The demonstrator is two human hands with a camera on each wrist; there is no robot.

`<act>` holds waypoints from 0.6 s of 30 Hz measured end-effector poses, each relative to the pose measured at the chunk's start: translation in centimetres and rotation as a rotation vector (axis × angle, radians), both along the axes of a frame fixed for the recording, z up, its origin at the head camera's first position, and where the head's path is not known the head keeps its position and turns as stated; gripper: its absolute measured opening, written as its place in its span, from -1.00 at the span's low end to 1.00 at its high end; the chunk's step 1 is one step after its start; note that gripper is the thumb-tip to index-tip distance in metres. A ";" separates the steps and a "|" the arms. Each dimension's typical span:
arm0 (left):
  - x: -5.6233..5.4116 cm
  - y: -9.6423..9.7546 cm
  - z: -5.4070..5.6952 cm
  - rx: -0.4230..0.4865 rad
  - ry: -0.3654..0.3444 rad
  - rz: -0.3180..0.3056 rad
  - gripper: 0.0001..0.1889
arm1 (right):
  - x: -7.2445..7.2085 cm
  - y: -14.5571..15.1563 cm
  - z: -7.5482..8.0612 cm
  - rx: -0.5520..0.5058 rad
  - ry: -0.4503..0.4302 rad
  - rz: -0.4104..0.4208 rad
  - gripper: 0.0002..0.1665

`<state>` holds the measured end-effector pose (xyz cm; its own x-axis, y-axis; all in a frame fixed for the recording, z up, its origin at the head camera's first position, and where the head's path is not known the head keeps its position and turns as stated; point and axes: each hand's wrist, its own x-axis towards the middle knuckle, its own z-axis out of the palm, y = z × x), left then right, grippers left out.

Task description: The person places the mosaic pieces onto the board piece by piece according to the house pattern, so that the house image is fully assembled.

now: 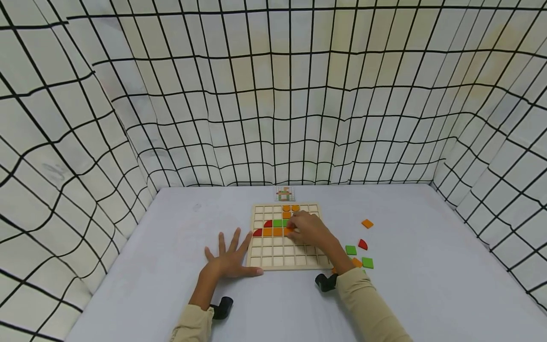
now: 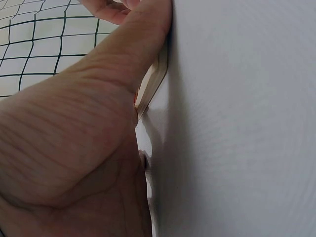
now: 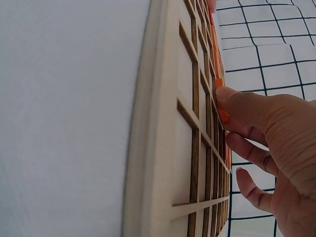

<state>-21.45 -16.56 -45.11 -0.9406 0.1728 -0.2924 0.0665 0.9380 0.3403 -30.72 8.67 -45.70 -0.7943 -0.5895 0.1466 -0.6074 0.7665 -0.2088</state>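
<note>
Resting at the right end of a row of orange squares, a flat orange tile point(image 1: 288, 232) is being pinched between the thumb and forefinger of the right hand point(image 1: 308, 229), on the pale wooden grid board point(image 1: 278, 261); whether it is fully seated cannot be told. The row is being headed at its left by a red quarter-round point(image 1: 258, 232). Just above, another red piece point(image 1: 268, 223) is being followed by green squares point(image 1: 277, 223), and farther up an orange square point(image 1: 286, 215) is being topped by two orange rounds point(image 1: 296, 208).

The right hand is being reached in from the near right, its other fingers loosely bent and apart. The left hand point(image 1: 231, 262) is being rested on the white tabletop point(image 1: 171, 266), fingers spread wide, thumb pointed toward the board's near-left corner.

Loose red, green and orange tiles point(image 1: 367, 262) are being scattered over the cloth-pale surface at the board's right. Beyond the board, a small pattern card point(image 1: 285, 193) is being shown. The table is being enclosed by white walls point(image 1: 252, 166) crossed with black netting point(image 1: 289, 97).
</note>
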 end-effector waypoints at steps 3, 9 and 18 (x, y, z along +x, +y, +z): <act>0.1 0.0 0.0 -0.005 -0.001 -0.002 0.17 | 0.1 0.0 -0.1 0.006 0.010 -0.013 -0.76; 0.1 0.1 0.0 0.001 0.008 -0.001 0.17 | 0.2 -0.2 0.1 -0.001 -0.003 -0.033 -0.78; -0.4 -0.2 -0.9 0.016 -0.006 0.007 0.23 | 0.1 -0.5 -0.1 0.005 -0.013 -0.047 -0.78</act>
<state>-21.86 -16.80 -46.03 -0.9398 0.1709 -0.2958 0.0578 0.9329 0.3555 -30.64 8.19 -45.82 -0.8229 -0.5523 0.1332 -0.5680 0.7951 -0.2126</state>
